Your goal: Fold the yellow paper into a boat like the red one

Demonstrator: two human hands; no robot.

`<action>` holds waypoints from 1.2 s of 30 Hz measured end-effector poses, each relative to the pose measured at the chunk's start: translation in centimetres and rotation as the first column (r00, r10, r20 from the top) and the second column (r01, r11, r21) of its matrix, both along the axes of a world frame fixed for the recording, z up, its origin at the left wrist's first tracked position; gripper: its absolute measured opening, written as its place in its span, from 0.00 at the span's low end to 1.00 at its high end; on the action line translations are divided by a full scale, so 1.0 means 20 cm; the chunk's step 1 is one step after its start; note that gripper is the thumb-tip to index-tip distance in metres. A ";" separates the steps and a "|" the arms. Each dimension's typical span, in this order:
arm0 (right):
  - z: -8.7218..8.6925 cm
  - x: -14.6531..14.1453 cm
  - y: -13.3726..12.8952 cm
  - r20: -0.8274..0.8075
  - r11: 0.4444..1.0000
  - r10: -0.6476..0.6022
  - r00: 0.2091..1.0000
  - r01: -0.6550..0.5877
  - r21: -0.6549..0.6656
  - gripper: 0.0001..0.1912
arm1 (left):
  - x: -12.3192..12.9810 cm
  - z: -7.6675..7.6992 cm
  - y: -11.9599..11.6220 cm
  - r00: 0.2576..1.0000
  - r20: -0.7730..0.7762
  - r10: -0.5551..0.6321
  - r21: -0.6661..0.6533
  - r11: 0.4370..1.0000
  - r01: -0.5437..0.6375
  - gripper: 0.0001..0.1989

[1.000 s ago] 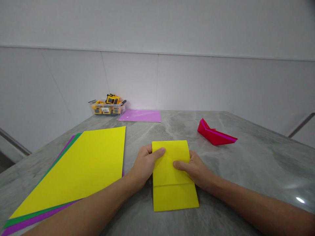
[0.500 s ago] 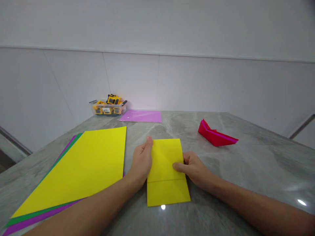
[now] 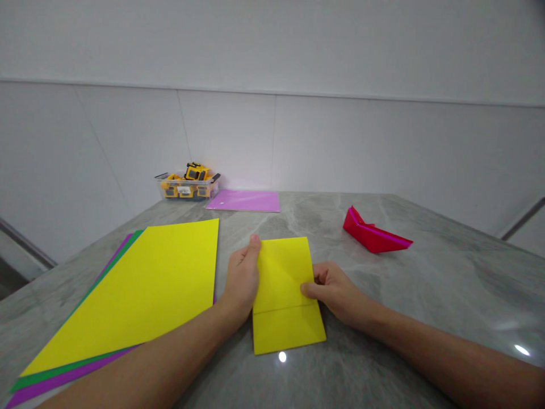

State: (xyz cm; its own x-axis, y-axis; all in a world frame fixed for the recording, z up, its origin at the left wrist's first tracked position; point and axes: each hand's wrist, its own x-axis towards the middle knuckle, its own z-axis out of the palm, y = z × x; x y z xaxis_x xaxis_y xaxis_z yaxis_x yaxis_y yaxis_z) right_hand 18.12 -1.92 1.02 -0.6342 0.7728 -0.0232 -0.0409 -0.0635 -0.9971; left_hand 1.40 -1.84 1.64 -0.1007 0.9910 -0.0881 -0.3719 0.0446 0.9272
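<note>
A folded yellow paper (image 3: pixel 283 272) is held up in front of me, with a crease running across its lower part. My left hand (image 3: pixel 243 277) grips its left edge, thumb along the upper left corner. On the right edge my right hand (image 3: pixel 330 287) pinches it, thumb on the front face and the other fingers curled behind. To the right, farther back, lies a red folded paper boat (image 3: pixel 373 232) with a magenta edge.
Yellow, green and purple sheets (image 3: pixel 145 284) are stacked at the left of the grey marbled table (image 3: pixel 434 284). Behind them stand a clear box of yellow toy vehicles (image 3: pixel 187 186) and a flat pink packet (image 3: pixel 244 201). A white wall rises behind the table.
The yellow paper has shifted slightly left and up, tilting a little. My left hand has moved a little left with it; my right hand has barely moved.
</note>
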 end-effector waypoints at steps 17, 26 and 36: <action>0.02 0.01 -0.02 -0.080 0.999 0.038 0.996 -0.036 0.030 0.19 | -0.02 0.06 0.01 0.995 0.028 0.097 -0.036 0.995 -0.096 0.21; 0.03 0.01 -0.01 -0.035 0.997 0.058 0.998 -0.057 0.052 0.19 | -0.03 0.07 0.01 0.988 -0.081 0.131 -0.024 0.991 -0.133 0.24; 0.03 0.01 -0.01 -0.023 0.996 0.077 0.997 -0.076 0.043 0.20 | -0.03 0.09 0.00 0.996 -0.022 0.086 -0.047 0.995 -0.087 0.23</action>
